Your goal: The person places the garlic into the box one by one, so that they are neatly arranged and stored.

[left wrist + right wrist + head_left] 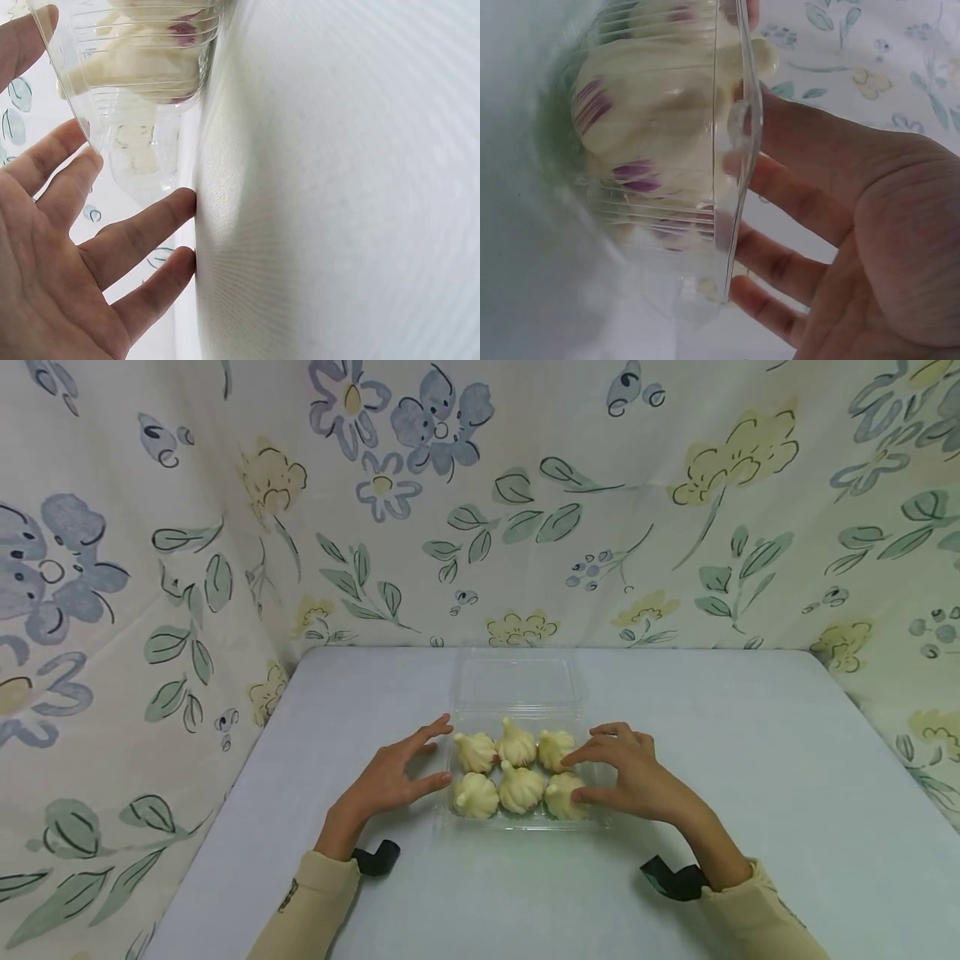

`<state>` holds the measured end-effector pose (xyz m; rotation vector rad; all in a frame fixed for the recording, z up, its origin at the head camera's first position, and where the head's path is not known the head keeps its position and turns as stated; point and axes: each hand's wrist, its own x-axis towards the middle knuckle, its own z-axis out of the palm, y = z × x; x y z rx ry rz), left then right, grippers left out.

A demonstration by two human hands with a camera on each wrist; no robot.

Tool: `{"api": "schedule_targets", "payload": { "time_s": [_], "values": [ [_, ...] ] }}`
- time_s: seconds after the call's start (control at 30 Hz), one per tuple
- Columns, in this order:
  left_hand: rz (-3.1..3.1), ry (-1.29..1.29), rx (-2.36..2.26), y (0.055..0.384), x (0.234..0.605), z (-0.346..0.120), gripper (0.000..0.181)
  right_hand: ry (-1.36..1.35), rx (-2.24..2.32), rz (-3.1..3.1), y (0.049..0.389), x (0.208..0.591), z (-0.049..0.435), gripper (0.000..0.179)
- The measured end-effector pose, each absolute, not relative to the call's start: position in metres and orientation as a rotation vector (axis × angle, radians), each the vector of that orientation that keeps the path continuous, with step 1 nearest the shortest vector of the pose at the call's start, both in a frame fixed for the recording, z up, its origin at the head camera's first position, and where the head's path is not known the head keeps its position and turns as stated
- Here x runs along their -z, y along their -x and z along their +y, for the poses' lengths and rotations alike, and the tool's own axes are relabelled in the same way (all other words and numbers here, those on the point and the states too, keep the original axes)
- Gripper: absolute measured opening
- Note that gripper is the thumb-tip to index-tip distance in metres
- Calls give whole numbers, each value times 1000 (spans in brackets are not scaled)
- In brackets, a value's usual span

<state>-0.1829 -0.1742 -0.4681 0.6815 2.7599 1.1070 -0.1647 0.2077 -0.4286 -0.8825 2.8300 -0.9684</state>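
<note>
A clear plastic clamshell box (517, 822) holds several white garlic bulbs (521, 787) in two rows of three, with purple streaks low on their sides. At its left side is my left hand (393, 781), fingers spread; in the left wrist view some fingertips (91, 157) meet the rim and two others come down by the tabletop. My right hand (633, 772) reaches over the right rim with fingers apart. Its thumb overlaps the front right bulb (564, 806) and its index finger overlaps the back right bulb (553, 745). The right wrist view shows those fingertips partly behind the clear wall (739, 172).
The box's hinged lid (516, 683) lies folded back behind it. White tabletop (750, 735) extends on both sides. A floral curtain (517, 527) hangs behind and along the sides. Black straps (377, 858) sit at the wrists.
</note>
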Motion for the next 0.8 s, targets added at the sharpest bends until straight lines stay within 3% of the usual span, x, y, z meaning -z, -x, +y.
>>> {"api": "schedule_targets", "payload": {
  "time_s": [0.37,0.8],
  "values": [
    [2771,-675,-1098,183,469,-174,81,694,1263,2945,180,438,218,35],
    [2772,-692,-1114,181,468,-174,82,246,1345,2766,219,457,233,61]
  ]
}}
